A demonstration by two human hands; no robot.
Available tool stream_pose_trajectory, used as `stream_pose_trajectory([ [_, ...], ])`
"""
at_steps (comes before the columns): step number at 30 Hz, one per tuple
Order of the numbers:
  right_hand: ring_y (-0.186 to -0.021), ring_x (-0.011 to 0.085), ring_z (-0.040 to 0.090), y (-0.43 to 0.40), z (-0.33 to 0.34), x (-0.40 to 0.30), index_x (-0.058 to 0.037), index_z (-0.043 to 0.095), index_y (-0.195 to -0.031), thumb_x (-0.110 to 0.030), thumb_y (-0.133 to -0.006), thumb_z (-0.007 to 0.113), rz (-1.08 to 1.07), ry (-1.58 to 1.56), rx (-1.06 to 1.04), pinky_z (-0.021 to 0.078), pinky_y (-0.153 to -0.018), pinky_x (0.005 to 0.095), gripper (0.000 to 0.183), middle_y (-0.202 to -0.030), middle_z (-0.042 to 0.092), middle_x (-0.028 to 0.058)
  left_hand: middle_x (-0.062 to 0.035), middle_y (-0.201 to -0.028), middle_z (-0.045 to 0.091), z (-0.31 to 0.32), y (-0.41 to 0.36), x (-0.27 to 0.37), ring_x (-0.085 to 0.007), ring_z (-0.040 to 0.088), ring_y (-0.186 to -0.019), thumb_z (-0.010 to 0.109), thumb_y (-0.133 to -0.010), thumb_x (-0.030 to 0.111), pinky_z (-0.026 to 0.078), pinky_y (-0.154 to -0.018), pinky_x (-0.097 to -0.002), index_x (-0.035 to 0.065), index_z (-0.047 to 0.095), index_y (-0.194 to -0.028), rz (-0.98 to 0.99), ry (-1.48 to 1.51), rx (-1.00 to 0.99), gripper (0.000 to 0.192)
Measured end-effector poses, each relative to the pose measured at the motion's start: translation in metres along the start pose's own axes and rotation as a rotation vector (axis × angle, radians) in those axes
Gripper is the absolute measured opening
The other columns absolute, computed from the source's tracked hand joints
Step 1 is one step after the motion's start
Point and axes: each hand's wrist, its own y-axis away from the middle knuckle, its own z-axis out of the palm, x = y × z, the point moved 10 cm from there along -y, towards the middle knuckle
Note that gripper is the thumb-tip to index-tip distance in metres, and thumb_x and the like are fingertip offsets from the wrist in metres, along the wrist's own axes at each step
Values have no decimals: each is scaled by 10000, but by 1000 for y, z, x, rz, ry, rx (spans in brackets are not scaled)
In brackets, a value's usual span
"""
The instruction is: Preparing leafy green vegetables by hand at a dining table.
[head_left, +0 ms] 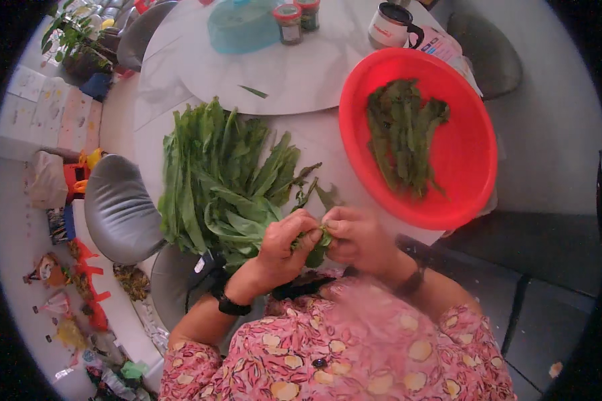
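Observation:
My left hand [288, 240] pinches the stem end of a leafy green vegetable [320, 253] close to my body. Fingertips of my right hand [356, 235] grip the same end, almost touching the left ones. A large heap of long green leaves [205, 165] lies on the marble-look table to the left, reaching under my left hand. Small dark leaf scraps [306, 193] lie just beyond my fingers. On the right, a red plastic basin [464, 165] holds a bunch of darker green leaves [406, 140]. What lies inside my fingers is partly hidden.
A raised round turntable [311, 70] carries a teal mesh food cover [241, 30], two red-lidded jars [288, 25] and a white mug [391, 25] with a black handle. Grey chairs [120, 210] stand at the left. A cluttered low white shelf [115, 321] runs along the lower left.

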Motion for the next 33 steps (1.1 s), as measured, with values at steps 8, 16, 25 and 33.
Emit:
stream_pose_trajectory([
  [8, -516, 27, 402, -1, 19, -16, -49, 575, -823, -162, -843, 567, -266, 648, -43, 302, -444, 181, 115, -604, 465, -56, -101, -739, 556, -43, 17, 14, -175, 525, -633, 539, -811, 22, 416, -555, -271, -35, 526, -778, -103, 30, 356, 67],
  [16, -527, 28, 418, 2, 6, -18, -37, 579, -822, -184, -849, 554, -168, 492, 45, 332, -449, 189, 151, -636, 507, -33, -126, -757, 572, -62, 2, 26, -185, 546, -646, 539, -801, -12, 430, -565, -262, -42, 525, -816, -17, -59, 268, 37],
  [25, -529, 12, 414, 3, 17, -19, -37, 584, -866, -213, -864, 535, -134, 462, 40, 329, -448, 175, 183, -674, 526, -41, -169, -774, 589, -26, 0, 29, -270, 589, -682, 584, -765, 22, 464, -599, -312, -33, 537, -796, 75, -146, 91, 78],
  [33, -518, 282, 522, 32, 80, -61, 11, 535, -759, -80, -749, 587, -925, 1272, -22, 410, -480, 349, 106, -587, 480, 140, -138, -754, 570, -38, 13, 31, -227, 564, -640, 561, -792, -7, 444, -529, -307, -41, 517, -802, 60, -82, 386, 57],
])
